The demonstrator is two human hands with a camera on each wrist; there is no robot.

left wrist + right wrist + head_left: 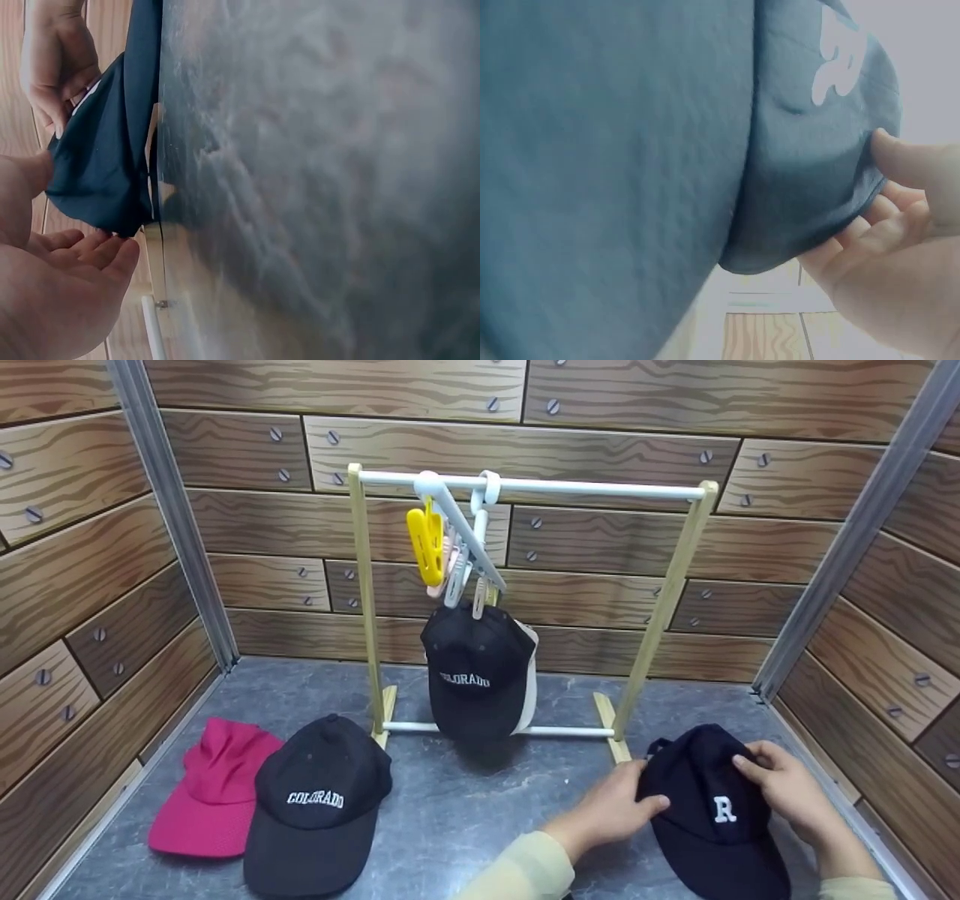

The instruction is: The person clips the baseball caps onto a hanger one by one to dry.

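Note:
On the right of the head view lies a navy baseball cap (pixel 709 780) with a white letter R, its brim toward me. My left hand (pixel 619 806) holds the cap's left side, thumb on the crown and fingers round the lower edge. My right hand (pixel 787 784) pinches the opposite side, its thumb on top. In the left wrist view the navy cap (pixel 105 150) stands raised at its edge between both hands. The right wrist view has the brim filling the left, with the right hand (pixel 900 240) gripping the crown's edge; the left hand is not in that view.
A wooden rack (pixel 660 615) with white rods stands mid-table. From it hangs a clip hanger (pixel 472 540) with several clothespins and a black Colorado cap (pixel 480 675), a white cap partly behind. At left lie a black Colorado cap (pixel 319 810) and a crimson cap (pixel 214 795).

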